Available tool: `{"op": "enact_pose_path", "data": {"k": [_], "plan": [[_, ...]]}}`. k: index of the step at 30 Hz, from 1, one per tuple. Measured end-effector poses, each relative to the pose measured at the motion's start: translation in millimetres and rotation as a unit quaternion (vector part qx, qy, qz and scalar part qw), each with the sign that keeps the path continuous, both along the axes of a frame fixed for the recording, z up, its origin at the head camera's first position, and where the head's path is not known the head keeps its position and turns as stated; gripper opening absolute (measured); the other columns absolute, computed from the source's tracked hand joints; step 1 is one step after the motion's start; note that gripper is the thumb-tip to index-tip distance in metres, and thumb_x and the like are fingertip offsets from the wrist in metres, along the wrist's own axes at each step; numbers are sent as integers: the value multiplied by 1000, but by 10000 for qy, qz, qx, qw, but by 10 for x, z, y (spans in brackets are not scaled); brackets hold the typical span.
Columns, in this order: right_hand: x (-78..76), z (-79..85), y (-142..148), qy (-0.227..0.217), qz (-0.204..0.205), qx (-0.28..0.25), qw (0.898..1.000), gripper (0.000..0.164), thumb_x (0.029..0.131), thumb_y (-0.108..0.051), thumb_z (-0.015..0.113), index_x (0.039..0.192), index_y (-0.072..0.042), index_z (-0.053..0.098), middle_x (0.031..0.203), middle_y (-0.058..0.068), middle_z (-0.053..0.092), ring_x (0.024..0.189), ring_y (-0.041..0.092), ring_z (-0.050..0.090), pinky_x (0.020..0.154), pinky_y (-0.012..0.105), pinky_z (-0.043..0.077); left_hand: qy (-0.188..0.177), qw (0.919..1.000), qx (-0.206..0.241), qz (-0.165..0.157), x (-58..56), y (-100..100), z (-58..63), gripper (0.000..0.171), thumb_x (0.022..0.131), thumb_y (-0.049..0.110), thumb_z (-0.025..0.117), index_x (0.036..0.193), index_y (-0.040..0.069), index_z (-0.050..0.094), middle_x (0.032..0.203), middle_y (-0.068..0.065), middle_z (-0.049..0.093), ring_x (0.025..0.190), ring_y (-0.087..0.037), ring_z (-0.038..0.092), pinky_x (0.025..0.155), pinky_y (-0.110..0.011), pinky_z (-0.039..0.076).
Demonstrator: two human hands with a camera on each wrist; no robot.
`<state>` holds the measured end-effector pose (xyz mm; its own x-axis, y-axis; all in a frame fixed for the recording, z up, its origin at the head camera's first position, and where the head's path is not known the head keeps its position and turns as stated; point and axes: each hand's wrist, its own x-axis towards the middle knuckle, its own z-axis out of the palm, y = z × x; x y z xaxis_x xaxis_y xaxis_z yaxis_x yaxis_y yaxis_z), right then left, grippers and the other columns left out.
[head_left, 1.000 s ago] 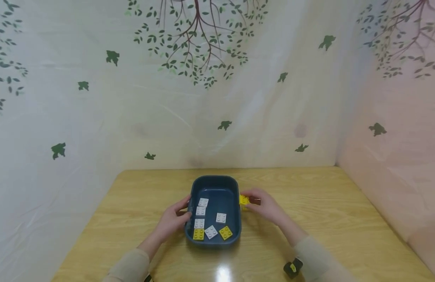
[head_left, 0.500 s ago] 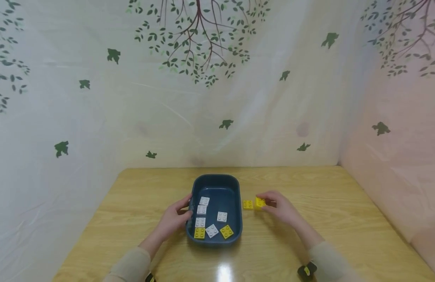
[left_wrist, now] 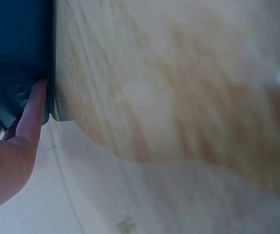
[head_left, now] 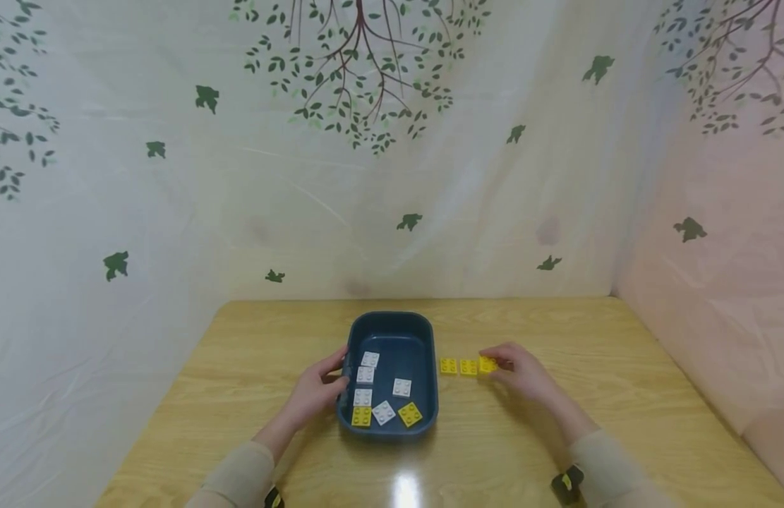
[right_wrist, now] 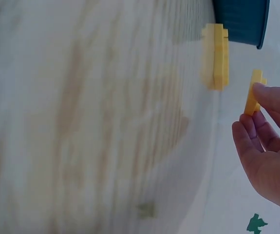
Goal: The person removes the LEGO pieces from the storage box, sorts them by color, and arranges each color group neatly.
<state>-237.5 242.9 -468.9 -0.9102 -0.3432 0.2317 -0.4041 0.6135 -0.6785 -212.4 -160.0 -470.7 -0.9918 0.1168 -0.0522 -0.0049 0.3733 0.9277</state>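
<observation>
My right hand [head_left: 521,370] pinches a yellow toy brick [head_left: 487,364] between thumb and fingers, right of the dark blue tub. In the right wrist view, this yellow brick [right_wrist: 252,92] is held apart from the other yellow bricks [right_wrist: 218,56]. Two yellow bricks, a left one [head_left: 448,365] and a right one [head_left: 468,367], lie side by side on the table. My left hand [head_left: 314,391] rests against the left side of the dark blue tub [head_left: 392,321], thumb and fingers spread. The left wrist view shows the thumb [left_wrist: 31,114] straight along the tub's outer wall.
Inside the tub lie several white bricks [head_left: 401,387] and two yellow ones, one at the left corner [head_left: 361,416], one at the right [head_left: 409,414]. A wooden table [head_left: 252,360] carries everything. Behind it hangs a pale curtain [head_left: 315,183] with printed leaves.
My right hand has moved rightward from the tub's side. A second yellow brick now lies beside the first, and the hand holds another at the row's right end. The left hand stays put.
</observation>
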Motion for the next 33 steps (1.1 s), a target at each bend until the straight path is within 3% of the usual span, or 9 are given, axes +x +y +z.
{"op": "enact_pose_path", "data": {"k": [11, 23, 33], "plan": [[-91, -48, 118, -180, 3, 385, 9991, 33, 84, 2, 72, 117, 1, 69, 107, 13, 63, 95, 25, 58, 86, 46, 52, 12, 9997, 227, -57, -22, 13, 11, 60, 92, 9, 64, 149, 16, 47, 143, -17, 52, 114, -33, 60, 87, -43, 56], [-131, -73, 118, -894, -254, 364, 9950, 34, 84, 2, 72, 117, -2, 70, 109, 11, 61, 97, 24, 56, 88, 47, 50, 44, 9997, 214, -112, -20, 26, 8, 60, 92, 9, 64, 149, 16, 47, 143, -17, 52, 113, -33, 61, 86, -43, 56], [-169, -85, 71, -842, -134, 465, 9953, 33, 85, 3, 72, 117, 0, 70, 114, 14, 63, 102, 28, 57, 91, 51, 49, -22, 9997, 260, 18, -9, 9, -18, 60, 93, 7, 63, 150, 16, 45, 145, -18, 50, 113, -34, 60, 86, -44, 57]]}}
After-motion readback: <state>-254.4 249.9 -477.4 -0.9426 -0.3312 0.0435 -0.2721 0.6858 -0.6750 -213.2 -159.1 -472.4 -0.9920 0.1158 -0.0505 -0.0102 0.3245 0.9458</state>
